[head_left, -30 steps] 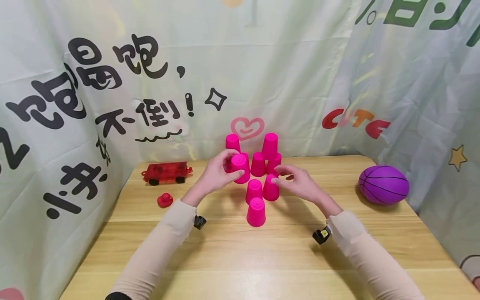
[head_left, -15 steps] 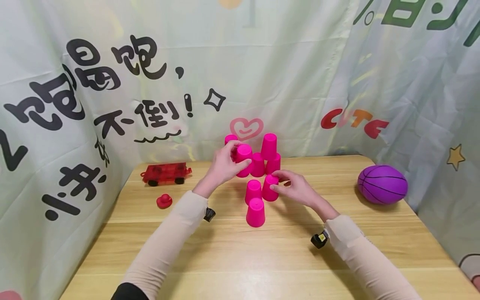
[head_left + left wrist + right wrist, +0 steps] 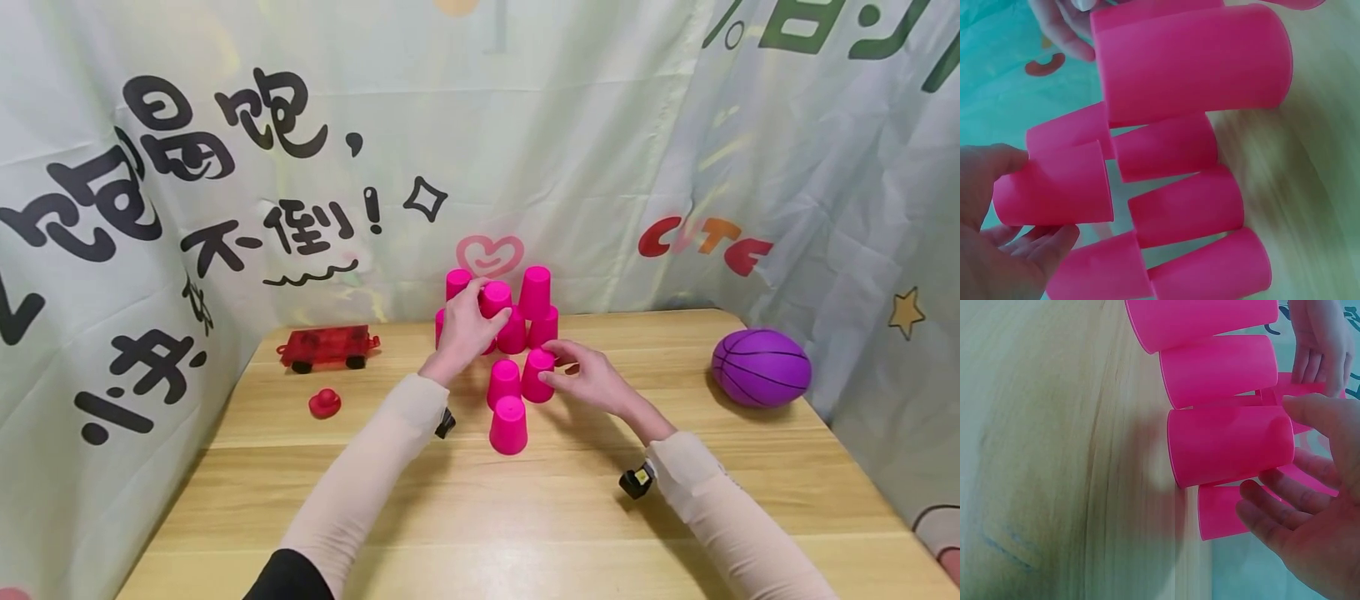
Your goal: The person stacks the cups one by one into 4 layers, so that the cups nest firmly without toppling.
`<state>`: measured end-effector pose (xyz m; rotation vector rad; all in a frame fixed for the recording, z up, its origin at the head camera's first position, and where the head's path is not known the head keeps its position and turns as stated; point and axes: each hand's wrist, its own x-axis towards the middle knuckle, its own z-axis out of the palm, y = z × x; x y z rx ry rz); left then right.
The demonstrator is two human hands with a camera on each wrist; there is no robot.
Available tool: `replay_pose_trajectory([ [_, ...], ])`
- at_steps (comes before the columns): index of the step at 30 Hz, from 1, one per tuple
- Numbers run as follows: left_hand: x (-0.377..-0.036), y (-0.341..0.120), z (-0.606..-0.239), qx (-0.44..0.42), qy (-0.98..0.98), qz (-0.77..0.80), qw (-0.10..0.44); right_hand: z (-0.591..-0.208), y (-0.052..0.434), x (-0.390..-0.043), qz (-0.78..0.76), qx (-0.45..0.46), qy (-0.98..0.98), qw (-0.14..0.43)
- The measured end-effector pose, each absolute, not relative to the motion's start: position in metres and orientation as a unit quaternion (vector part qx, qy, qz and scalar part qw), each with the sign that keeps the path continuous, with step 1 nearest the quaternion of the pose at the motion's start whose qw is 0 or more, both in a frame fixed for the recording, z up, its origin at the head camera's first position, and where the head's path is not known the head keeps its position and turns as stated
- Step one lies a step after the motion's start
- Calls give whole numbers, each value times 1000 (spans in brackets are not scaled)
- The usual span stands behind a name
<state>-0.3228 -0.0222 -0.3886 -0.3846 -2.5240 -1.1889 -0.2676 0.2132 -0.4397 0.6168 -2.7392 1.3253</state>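
Observation:
In the head view my left hand [image 3: 467, 325] holds an upside-down pink cup [image 3: 496, 297] between thumb and fingers. The held cup [image 3: 1054, 187] is over the back row, between a left upper cup [image 3: 458, 282] and a right upper cup [image 3: 536, 293]. Under these stand lower cups, among them a middle cup [image 3: 512, 332]; the left hand partly hides the row. My right hand [image 3: 588, 379] pinches the top of a front cup [image 3: 1232, 447] standing on the table. Beside that one are another pink cup [image 3: 504, 383] and the nearest cup [image 3: 509, 427].
On the wooden table [image 3: 600, 517], a red toy wagon [image 3: 327, 347] and a small red rubber duck [image 3: 325, 404] lie to the left. A purple basketball [image 3: 761, 367] sits at the right. A printed cloth [image 3: 585, 167] hangs behind the table.
My left hand has carried its cup rightward and back, from left of the middle to between the two upper cups. The right hand has closed in on the front cup.

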Motion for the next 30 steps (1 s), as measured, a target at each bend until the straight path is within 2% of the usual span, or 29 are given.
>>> replay_pose_trajectory([
  [17,-342,-7,-396,-119,-889,-403,182,-441,213,-267,432,197,-880,11],
  [30,-353,-4,-394,-120,-888,-409,173,-441,212,-267,424,196,-884,15],
])
